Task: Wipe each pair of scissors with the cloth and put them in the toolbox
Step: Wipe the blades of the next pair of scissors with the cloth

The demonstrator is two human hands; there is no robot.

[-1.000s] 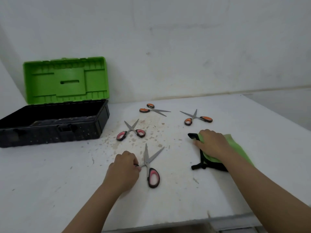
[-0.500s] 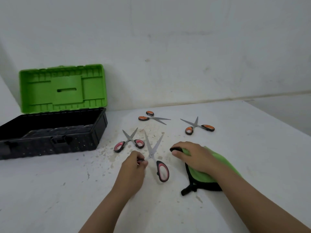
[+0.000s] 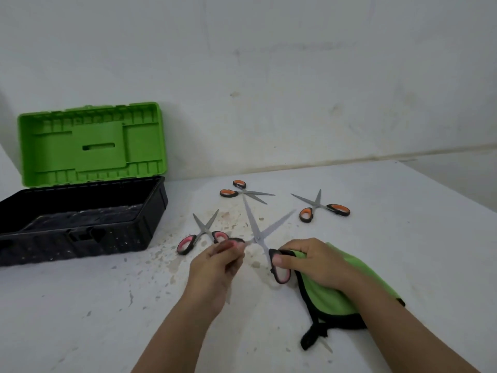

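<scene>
At the far left of the white speckled table (image 3: 80, 305) sits the black plastic toolbox (image 3: 80, 224), its green lid (image 3: 91, 144) standing open. I see no scissors inside it yet.

Next to the right, near the box, a small pair of pink-handled scissors (image 3: 200, 235) lies flat with its blades apart. Two orange-handled pairs lie farther back, one in the middle (image 3: 242, 191) and one more to the right (image 3: 322, 208).

A second ago the big pink-and-black scissors (image 3: 258, 238) lay flat on the table under the left hand (image 3: 215, 267). Now they are lifted, blades wide open and pointing away. The left hand pinches one handle loop with curled fingers.

The right hand (image 3: 314, 265) has slid the green cloth with black trim (image 3: 333, 289) over from the right. Its fingers are curled round the cloth edge, and its thumb presses on the other handle loop.

So the first wipe looks ready to start. I think four pairs still need cleaning, and those open points want care.
</scene>
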